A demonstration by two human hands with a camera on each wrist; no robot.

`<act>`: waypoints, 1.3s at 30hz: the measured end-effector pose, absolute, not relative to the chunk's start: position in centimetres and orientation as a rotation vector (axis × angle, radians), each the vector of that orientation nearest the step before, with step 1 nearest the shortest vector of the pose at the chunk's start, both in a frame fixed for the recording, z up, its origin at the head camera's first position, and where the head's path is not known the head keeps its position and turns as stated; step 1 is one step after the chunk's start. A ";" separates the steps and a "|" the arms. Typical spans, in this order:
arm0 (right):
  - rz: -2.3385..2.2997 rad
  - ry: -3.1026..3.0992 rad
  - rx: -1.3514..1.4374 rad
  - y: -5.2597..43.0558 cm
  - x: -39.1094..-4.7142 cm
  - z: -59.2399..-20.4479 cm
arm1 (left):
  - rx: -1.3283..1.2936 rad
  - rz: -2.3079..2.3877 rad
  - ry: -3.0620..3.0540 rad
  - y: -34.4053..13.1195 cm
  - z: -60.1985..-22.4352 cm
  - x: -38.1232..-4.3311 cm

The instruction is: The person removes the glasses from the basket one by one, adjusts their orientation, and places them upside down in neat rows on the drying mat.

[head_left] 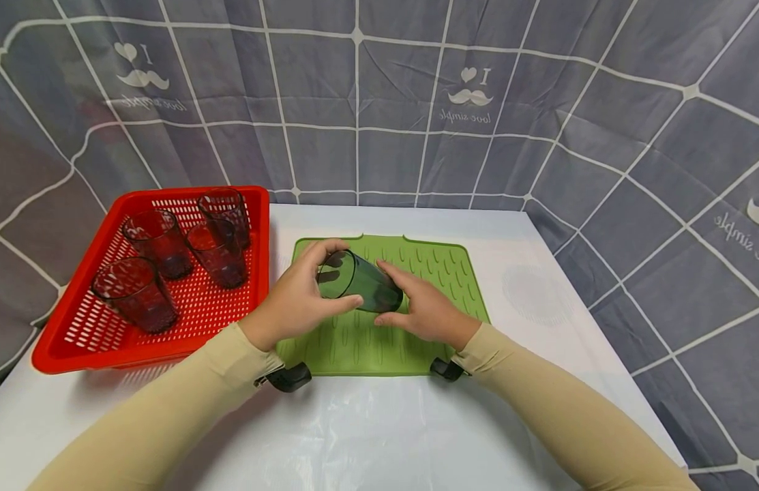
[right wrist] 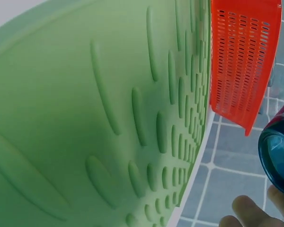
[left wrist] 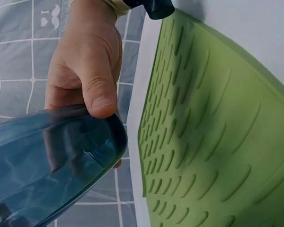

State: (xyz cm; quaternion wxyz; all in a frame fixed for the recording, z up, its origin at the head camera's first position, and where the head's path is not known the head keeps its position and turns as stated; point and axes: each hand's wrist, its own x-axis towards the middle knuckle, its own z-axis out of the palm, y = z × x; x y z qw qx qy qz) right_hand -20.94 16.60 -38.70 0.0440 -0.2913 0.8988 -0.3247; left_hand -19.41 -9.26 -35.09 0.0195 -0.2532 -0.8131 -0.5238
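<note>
A tinted drinking glass (head_left: 374,283) lies tilted in the air over a green ribbed drying mat (head_left: 416,348), its mouth to the left and its base to the right. My left hand (head_left: 299,293) grips it near the rim, thumb in front and fingers behind. In the left wrist view the thumb presses on the glass (left wrist: 61,156), and fingers show through its wall. My right hand (head_left: 431,310) is at the base with thumb and fingers spread. The right wrist view shows its fingertips (right wrist: 248,210) fairly straight, close by the base of the glass (right wrist: 280,153).
A red perforated plastic basket (head_left: 189,344) stands to the left, holding several tinted glasses, one of them a front glass (head_left: 134,293). The white table (head_left: 367,436) lies under everything. A grey checked curtain (head_left: 318,88) hangs behind and along the right side.
</note>
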 end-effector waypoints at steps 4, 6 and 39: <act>-1.038 2.742 -0.889 16.7 -20.9 -39.0 | -0.777 -1.646 -2.511 -9.2 -35.4 -19.4; -1.084 2.727 -0.885 16.7 -20.8 -39.2 | -0.773 -1.661 -2.504 -9.1 -35.5 -19.4; -1.836 2.093 -0.662 16.9 -20.6 -37.9 | -0.760 -1.847 -2.472 -9.9 -35.3 -19.9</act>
